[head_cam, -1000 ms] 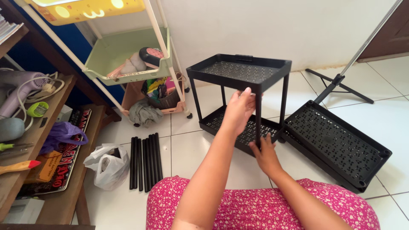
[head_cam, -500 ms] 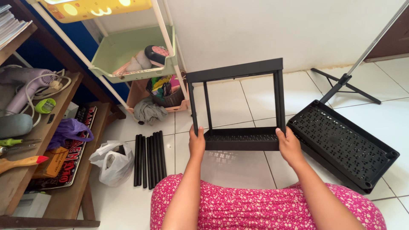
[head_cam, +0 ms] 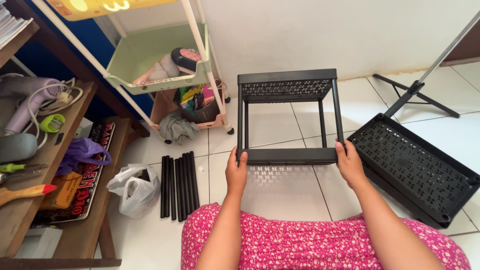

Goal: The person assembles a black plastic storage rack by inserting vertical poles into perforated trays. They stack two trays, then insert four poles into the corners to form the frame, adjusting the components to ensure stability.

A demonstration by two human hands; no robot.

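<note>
Single head-worn view, looking steeply down from above the person's lap onto the tiled floor. Faces the white wall. Close in: rack (head_cam: pixel 288 120) sits centre frame, near the lens; cart (head_cam: pixel 165 65) left of rack, loose tray (head_cam: pixel 415 170) right.

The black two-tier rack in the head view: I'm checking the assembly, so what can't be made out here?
- Black rack: lower tray's surface, seen edge-on.
- Corner joints: covered by left hand and right hand.
- Spare black tray: what lies under it is hidden.
- Black poles: exact count, packed too close together.
</note>
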